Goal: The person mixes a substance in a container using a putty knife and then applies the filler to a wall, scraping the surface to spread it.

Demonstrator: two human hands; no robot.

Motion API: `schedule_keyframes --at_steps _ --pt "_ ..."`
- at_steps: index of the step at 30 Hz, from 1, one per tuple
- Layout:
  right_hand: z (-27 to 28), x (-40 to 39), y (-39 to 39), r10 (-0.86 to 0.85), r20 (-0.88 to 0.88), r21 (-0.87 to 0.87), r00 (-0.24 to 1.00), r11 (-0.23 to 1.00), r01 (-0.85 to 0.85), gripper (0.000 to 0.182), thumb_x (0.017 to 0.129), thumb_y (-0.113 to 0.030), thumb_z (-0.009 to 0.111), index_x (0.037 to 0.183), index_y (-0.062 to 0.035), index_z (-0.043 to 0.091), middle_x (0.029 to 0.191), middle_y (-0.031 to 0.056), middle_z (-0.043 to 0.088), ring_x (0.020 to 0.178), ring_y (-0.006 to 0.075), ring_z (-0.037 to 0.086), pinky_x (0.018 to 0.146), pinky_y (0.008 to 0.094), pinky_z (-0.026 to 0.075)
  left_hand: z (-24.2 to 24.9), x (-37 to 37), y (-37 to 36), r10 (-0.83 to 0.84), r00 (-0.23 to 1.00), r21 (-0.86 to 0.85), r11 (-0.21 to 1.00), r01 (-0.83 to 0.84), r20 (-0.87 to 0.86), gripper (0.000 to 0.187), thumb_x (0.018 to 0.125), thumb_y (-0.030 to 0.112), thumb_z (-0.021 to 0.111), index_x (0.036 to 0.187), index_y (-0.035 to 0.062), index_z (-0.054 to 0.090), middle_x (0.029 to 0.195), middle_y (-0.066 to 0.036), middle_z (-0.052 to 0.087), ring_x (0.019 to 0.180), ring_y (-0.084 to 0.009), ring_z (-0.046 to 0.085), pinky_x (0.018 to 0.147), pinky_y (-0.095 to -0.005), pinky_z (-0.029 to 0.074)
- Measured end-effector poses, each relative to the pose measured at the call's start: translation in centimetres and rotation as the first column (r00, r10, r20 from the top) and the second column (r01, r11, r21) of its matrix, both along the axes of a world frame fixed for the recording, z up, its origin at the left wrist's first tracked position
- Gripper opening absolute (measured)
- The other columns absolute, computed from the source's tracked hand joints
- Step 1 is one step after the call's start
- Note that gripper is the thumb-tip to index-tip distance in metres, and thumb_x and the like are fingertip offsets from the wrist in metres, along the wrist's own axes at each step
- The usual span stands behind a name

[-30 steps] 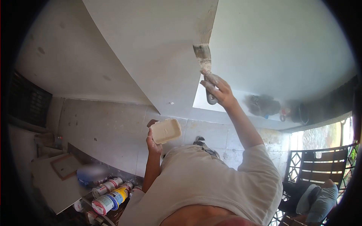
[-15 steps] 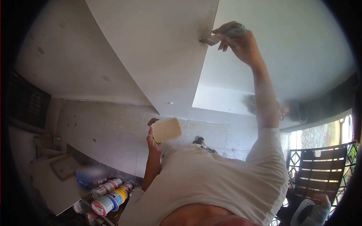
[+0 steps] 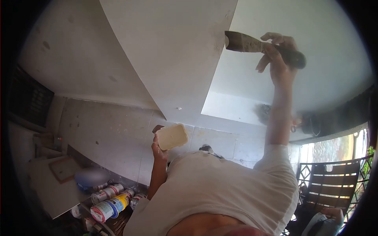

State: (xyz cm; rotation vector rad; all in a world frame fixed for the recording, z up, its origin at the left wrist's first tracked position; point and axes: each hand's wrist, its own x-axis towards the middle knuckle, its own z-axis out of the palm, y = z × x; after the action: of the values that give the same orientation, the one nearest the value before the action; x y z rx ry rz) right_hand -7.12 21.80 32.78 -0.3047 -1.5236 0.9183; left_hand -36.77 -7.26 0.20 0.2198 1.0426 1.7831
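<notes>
Up at the right, my right hand [image 3: 281, 59] grips the dark handle of a putty knife [image 3: 246, 42]. Its broad blade points left, close to the edge of a pale wall section [image 3: 173, 47], where a brownish smudge shows; whether it touches cannot be told. Lower down, near my chest, my left hand [image 3: 159, 151] is closed round a cream rectangular container [image 3: 172, 137], with its flat face in view.
Paint cans [image 3: 103, 210] lie at the lower left beside a blue container [image 3: 90, 177] and a pale board [image 3: 51, 192]. A slatted chair [image 3: 334, 185] stands at the right, with part of another person [image 3: 325, 224] below it.
My right hand has moved right and slightly down with the putty knife, whose blade now shows more fully. My left hand and the container have barely shifted.
</notes>
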Motion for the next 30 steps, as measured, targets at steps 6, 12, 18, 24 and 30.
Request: schedule_keyframes --at_steps 6,12,18,24,30 --pt "-3.2 -0.9 -1.3 0.11 0.135 -0.266 0.985 0.961 -0.071 0.021 0.089 0.005 0.066 0.106 0.0024 0.053 0.109 0.0193 0.063 0.078 0.0261 0.074 0.065 0.0348 0.066 -0.7 -0.3 0.0 0.002 1.0 -0.018 1.0 -0.002 -0.009 0.051 0.104 0.042 0.045 0.136 0.0034 0.053 0.13 -0.009 0.061 0.123 -0.0229 0.057 0.105 -0.0384 0.044" --pt "-4.2 -2.0 -0.4 0.12 0.343 -0.25 0.932 0.968 -0.033 0.021 0.092 0.001 0.066 0.107 0.0016 0.051 0.115 0.0159 0.065 0.093 0.0257 0.073 0.081 0.0347 0.065 -0.3 -0.2 -0.1 -0.011 1.0 -0.017 1.0 0.011 0.0 0.051 0.104 0.042 0.045 0.136 0.0028 0.053 0.131 -0.009 0.06 0.124 -0.0229 0.056 0.107 -0.0386 0.042" --pt "-2.8 -2.4 0.2 -0.169 0.524 -0.035 0.835 0.975 0.219 0.028 0.085 -0.013 0.079 0.096 0.0007 0.056 0.091 0.0149 0.074 0.073 0.019 0.074 0.056 0.0272 0.061 0.3 0.1 0.1 -0.015 0.999 0.001 1.0 0.015 -0.038 0.049 0.103 0.044 0.043 0.135 0.0074 0.054 0.13 -0.007 0.06 0.124 -0.0223 0.055 0.106 -0.0387 0.042" --pt "-2.4 -4.2 1.9 -0.284 0.446 -0.006 0.849 0.948 0.32 0.038 0.079 -0.023 0.086 0.08 -0.0009 0.055 0.07 0.0131 0.071 0.051 0.0162 0.068 0.042 0.0246 0.054 -1.0 -0.1 -0.1 0.025 1.0 -0.006 1.0 -0.025 0.016 0.052 0.105 0.042 0.041 0.138 0.0039 0.052 0.133 -0.009 0.059 0.126 -0.0229 0.055 0.108 -0.0386 0.042" --pt "-1.8 -6.1 4.7 -0.301 0.411 -0.017 0.86 0.941 0.338 0.036 0.081 -0.023 0.085 0.078 -0.0011 0.056 0.063 0.0076 0.065 0.049 0.0171 0.067 0.043 0.0255 0.054 -0.5 0.1 0.0 0.008 1.0 0.027 1.0 -0.008 0.0 0.051 0.104 0.043 0.044 0.137 0.0043 0.052 0.132 -0.008 0.06 0.125 -0.0225 0.056 0.107 -0.038 0.043"
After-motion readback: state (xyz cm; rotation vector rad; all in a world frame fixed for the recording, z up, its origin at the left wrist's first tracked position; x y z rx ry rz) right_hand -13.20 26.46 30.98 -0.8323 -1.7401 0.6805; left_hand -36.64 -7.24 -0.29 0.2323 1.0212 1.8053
